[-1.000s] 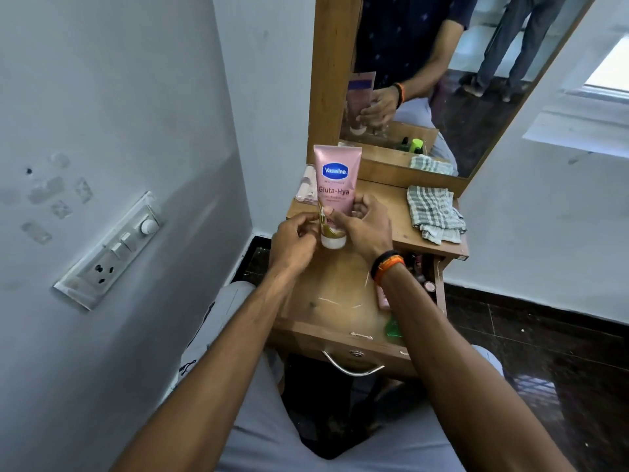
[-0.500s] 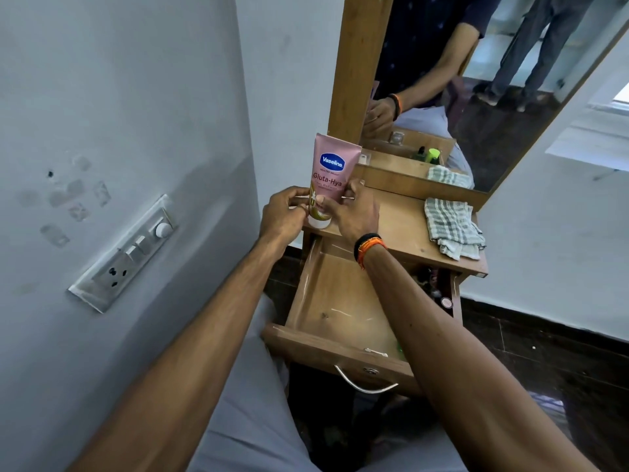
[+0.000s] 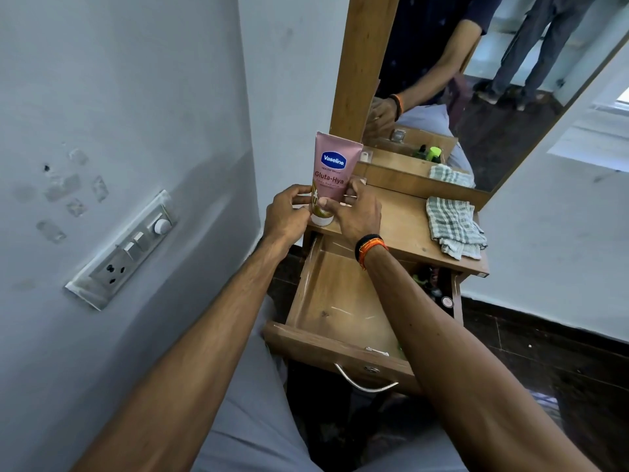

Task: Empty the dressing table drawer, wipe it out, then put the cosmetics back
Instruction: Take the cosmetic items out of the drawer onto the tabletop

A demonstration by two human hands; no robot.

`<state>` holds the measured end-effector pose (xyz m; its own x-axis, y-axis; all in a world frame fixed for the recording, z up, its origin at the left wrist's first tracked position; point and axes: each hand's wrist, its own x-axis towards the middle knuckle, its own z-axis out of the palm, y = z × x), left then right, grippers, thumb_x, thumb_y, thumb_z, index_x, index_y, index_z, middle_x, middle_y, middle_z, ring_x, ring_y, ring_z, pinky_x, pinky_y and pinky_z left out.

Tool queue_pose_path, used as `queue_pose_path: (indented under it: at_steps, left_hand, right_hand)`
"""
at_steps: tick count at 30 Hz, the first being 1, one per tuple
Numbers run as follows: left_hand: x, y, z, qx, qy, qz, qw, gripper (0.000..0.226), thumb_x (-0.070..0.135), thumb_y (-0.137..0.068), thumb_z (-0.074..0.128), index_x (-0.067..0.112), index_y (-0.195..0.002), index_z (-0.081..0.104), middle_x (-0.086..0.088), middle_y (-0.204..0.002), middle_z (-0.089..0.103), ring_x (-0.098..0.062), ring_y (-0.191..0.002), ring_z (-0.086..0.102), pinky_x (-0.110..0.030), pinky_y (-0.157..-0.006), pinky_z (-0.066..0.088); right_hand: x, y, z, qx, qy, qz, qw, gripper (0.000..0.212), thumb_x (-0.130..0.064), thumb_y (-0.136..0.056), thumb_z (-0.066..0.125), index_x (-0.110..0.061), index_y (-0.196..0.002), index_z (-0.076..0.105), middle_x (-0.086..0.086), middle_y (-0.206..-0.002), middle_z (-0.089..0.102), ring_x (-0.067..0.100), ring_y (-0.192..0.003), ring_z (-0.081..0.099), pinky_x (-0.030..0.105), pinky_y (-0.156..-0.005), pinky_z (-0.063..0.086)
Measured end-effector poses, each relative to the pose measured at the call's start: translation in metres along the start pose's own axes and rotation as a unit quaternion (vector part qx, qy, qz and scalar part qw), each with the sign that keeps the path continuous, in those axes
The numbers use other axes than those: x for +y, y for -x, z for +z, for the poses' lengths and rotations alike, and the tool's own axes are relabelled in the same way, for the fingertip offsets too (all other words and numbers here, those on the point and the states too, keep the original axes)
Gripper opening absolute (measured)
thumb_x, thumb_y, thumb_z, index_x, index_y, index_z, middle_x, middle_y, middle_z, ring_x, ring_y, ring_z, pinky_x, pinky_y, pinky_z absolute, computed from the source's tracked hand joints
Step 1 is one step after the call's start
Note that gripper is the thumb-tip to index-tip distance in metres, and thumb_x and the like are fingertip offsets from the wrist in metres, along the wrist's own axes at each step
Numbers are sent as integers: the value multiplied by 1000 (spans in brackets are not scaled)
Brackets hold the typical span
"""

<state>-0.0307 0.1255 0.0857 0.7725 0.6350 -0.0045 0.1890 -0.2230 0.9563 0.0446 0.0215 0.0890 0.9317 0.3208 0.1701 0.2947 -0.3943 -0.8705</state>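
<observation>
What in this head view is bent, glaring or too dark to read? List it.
Head view: wide-angle lens bows the wall and the mirror frame; bright window glare at the right edge; the Vaseline tube, held by left hand and right hand, is sharp and legible; items in the drawer under the tabletop sit in deep shadow, hard to identify.

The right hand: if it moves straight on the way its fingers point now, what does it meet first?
The right hand already pinches the pink Vaseline tube. Its fingers point left, so past the tube it would probably first meet the left hand, though depth is unclear.
</observation>
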Motion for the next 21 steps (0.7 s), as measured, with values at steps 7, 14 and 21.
queue_pose_path:
  at_steps: [7,14,21]
  left_hand:
    - [-4,4,4,37,-14,-20,999,41,14,-91,69,17,-131,59,-2,-125,67,-17,-105,65,-36,-92,58]
    - [-13,19,19,62,8,-54,997,34,13,-88,71,19,-119,59,1,-111,67,-17,-97,67,-35,-81,61]
    - [-18,44,39,90,5,-54,994,18,2,-85,64,12,-100,63,6,-90,64,-5,-78,60,-19,-61,45]
  right_hand:
    - [6,2,-11,15,-20,19,1000,75,-30,-69,89,-15,-134,54,5,-122,68,19,-107,66,35,-89,57]
    - [21,13,-42,38,-14,23,999,72,-31,-68,90,-14,-130,58,2,-115,68,13,-102,65,28,-86,57]
    - [53,34,-73,55,68,48,995,20,-15,-75,84,-20,-91,72,-6,-87,71,8,-84,67,30,-82,59]
